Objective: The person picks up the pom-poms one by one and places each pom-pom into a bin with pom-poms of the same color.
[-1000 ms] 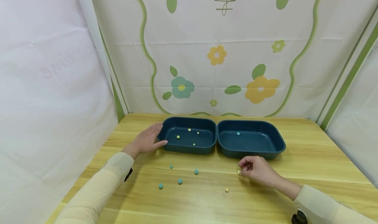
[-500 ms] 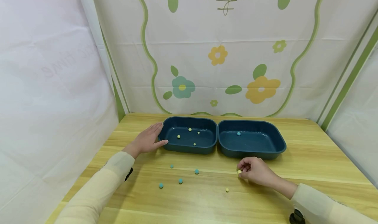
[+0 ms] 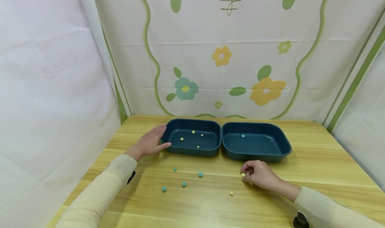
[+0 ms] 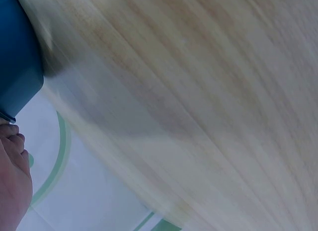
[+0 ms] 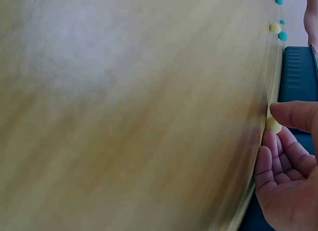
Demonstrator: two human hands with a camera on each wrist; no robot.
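My right hand point(image 3: 261, 175) pinches a small yellow ball point(image 5: 273, 125) between thumb and fingertips, low over the table in front of the right-hand tray. My left hand point(image 3: 150, 142) rests on the left rim of the left-hand blue tray point(image 3: 192, 152), fingers straight and thumb along the front rim. Several yellow balls point(image 3: 193, 132) lie in that tray. In the right-hand blue tray point(image 3: 255, 157) sits one blue ball point(image 3: 243, 136). Several blue balls point(image 3: 184, 184) are spread on the table before the left-hand tray, and another yellow ball point(image 3: 231, 193) lies nearer me.
The two trays stand side by side toward the back of the wooden table point(image 3: 192, 208). A white cloth point(image 3: 222, 27) printed with flowers hangs behind the table, with more white cloth point(image 3: 54, 97) along the left side.
My right hand has shifted very slightly leftward with the yellow ball, which shows more clearly between its fingertips. The left hand, trays and other balls stay put.
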